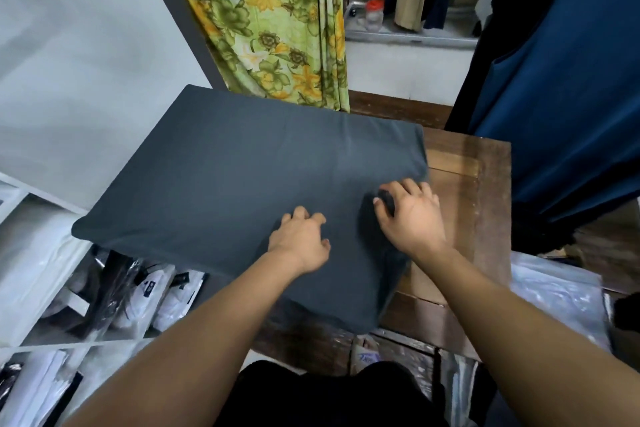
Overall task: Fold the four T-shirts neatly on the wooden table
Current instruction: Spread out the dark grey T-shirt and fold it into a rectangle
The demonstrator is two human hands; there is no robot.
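While the dark grey shirt [242, 177] lies spread across the wooden table [485, 184], its left end hanging past the table's edge, both hands work at its near right part, and that is where the fold has to be set true. The left hand [300, 243] rests on the cloth with fingers curled and bunching it lightly, though whether it has pinched a fold I cannot tell. The right hand [412, 215] is closed on a darker gathered bit of the shirt, seemingly a sleeve or the collar end, just by the shirt's right edge. To do this step well, I judge the gathered part should be drawn flat and laid in line with the long edge before any crease is pressed, the left hand pinning the body so it does not slide. Only a bare strip of table shows to the right, so room is tight and the overhang could drag the cloth off. Around it stand a floral curtain [277, 28], hanging blue cloth [571, 80], and bagged garments [131, 295] on the floor at left; no other shirts are plainly seen.
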